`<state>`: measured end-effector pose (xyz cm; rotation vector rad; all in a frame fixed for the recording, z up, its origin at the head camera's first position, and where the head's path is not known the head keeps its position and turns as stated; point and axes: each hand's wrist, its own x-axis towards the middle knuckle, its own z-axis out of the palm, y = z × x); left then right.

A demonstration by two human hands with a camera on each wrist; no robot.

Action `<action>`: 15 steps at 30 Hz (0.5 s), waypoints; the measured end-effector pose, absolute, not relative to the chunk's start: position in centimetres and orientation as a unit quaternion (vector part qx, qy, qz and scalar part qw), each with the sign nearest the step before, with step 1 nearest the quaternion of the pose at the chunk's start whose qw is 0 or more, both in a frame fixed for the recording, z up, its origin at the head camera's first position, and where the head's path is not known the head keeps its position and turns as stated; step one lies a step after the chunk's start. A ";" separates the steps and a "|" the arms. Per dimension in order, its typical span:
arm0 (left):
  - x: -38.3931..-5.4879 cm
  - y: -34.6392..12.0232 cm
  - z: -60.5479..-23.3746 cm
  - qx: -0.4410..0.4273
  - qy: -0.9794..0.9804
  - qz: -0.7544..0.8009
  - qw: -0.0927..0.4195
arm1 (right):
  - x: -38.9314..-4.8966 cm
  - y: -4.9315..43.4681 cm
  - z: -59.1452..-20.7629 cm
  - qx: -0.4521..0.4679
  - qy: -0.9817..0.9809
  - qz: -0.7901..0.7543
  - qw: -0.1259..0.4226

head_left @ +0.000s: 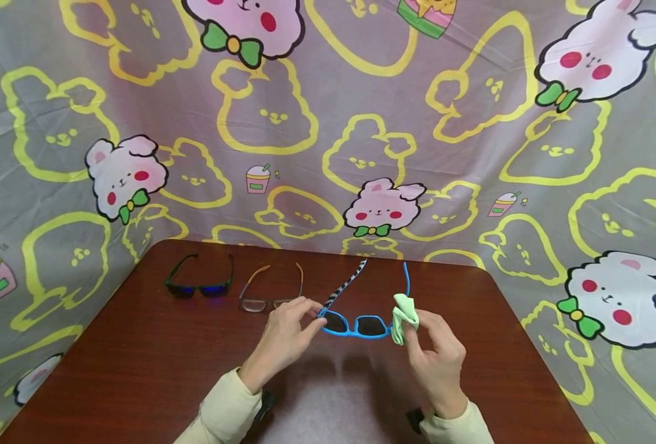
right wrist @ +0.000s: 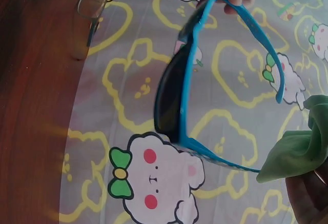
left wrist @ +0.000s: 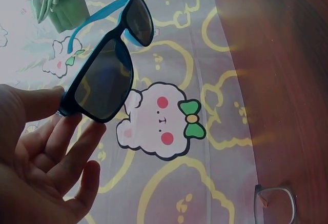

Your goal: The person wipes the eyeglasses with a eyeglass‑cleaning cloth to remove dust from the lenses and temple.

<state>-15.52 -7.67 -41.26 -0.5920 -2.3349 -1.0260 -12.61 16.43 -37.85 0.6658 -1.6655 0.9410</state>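
Observation:
Blue-framed sunglasses [head_left: 354,335] with dark lenses are held above the table, temples unfolded. My left hand [head_left: 289,333] pinches them at the left hinge corner; in the left wrist view the thumb and fingers [left wrist: 66,129] grip the frame's corner. One temple has a black-and-white pattern on its inner side. My right hand [head_left: 439,354] pinches a crumpled light green cloth [head_left: 404,317] at the right end of the frame. In the right wrist view the cloth [right wrist: 294,155] overlaps the end of one temple; whether it wraps that temple I cannot tell.
Dark-lensed sunglasses [head_left: 199,290] and clear eyeglasses [head_left: 254,304] stand on the brown table [head_left: 139,357], left and behind my hands. A patterned cloth backdrop [head_left: 305,166] surrounds the table's back and sides.

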 end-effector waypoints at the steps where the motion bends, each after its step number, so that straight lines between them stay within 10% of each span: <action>1: -15.5 -7.6 -41.2 -0.216 -0.862 -0.379 0.258 | -12.6 16.4 -37.9 0.283 -0.697 0.392 0.529; 15: -15.5 -7.3 -40.9 -0.208 -0.847 -0.405 0.275 | -12.8 15.9 -38.5 0.325 -0.702 0.377 0.510</action>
